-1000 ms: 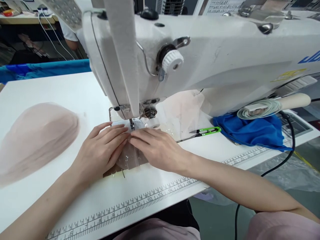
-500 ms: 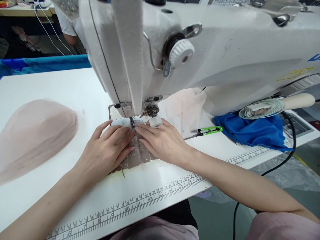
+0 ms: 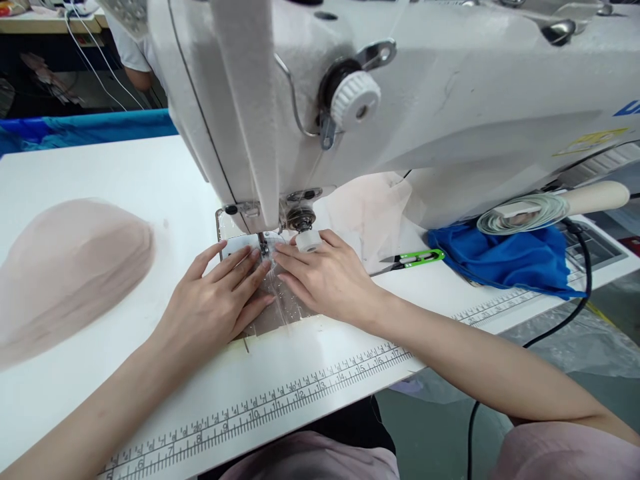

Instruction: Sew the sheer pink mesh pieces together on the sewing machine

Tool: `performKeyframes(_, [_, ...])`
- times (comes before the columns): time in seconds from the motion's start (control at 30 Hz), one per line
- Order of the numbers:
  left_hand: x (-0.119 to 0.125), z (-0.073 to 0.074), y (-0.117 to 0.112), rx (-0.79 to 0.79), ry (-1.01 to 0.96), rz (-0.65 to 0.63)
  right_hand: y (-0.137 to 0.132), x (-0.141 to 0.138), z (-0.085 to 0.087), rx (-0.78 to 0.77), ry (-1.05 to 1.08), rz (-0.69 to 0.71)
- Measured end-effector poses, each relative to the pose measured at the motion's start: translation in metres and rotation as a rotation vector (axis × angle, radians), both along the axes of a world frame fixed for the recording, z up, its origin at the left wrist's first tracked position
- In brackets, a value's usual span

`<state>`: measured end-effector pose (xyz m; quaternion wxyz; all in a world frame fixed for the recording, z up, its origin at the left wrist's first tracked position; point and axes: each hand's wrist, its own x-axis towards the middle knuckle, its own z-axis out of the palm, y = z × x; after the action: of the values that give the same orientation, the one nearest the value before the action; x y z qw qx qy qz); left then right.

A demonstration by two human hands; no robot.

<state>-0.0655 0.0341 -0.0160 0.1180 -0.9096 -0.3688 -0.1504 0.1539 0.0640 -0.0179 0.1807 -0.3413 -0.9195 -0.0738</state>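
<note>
Hands, left [image 3: 213,300] and right [image 3: 337,277], lie flat and spread, partly hiding sheer fabric [image 3: 279,304] at centre; sewing machine [image 3: 440,80] is cropped at top.

Left hand [image 3: 211,299] and right hand [image 3: 336,281] lie palm-down, nearly touching.

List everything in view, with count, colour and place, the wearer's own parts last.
Sewing machine: 1, white, across the top
Sheer fabric: at least 1, pinkish, under the hands
Sheer fabric piece: 1, dusty pink, table's left
Pale fabric: at least 1, whitish-pink, under the machine arm
Thread snips: 1, green, right of the needle
Cloth: 1, blue, right
Coil: 1, pale green, above the cloth
Cable: 1, black, right edge
Table: 1, white, ruler-marked near edge
Co-worker's arm: 1, white-sleeved, upper left
Left hand: 1, bare, left of the needle
Right hand: 1, bare, right of it
</note>
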Motion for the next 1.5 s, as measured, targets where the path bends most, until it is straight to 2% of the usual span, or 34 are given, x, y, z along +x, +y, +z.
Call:
performKeyframes(0.83, [0.001, -0.001, 0.001, 0.022, 0.026, 0.039, 0.002, 0.000, -0.002, 0.025, 0.028, -0.001])
performKeyframes(0.93, [-0.001, 0.002, -0.002, 0.087, 0.011, 0.003, 0.002, 0.002, -0.004, 0.059, 0.087, 0.051])
performKeyframes(1.1, [-0.007, 0.011, -0.009, 0.102, -0.025, -0.230, 0.001, 0.006, -0.001, 0.064, 0.161, 0.241])
performKeyframes(1.17, [-0.007, 0.011, -0.011, 0.106, 0.003, -0.274, 0.001, 0.009, 0.001, 0.030, 0.147, 0.295])
performKeyframes(1.27, [-0.007, 0.008, -0.012, 0.151, 0.019, -0.262, 0.001, 0.013, 0.004, -0.027, 0.161, 0.354])
performKeyframes(1.37, [-0.005, 0.005, -0.013, 0.077, -0.064, -0.187, 0.000, 0.014, 0.004, -0.040, 0.163, 0.359])
performKeyframes(1.5, [-0.001, 0.004, -0.014, 0.059, -0.132, -0.146, -0.001, 0.010, -0.001, 0.123, 0.149, 0.328])
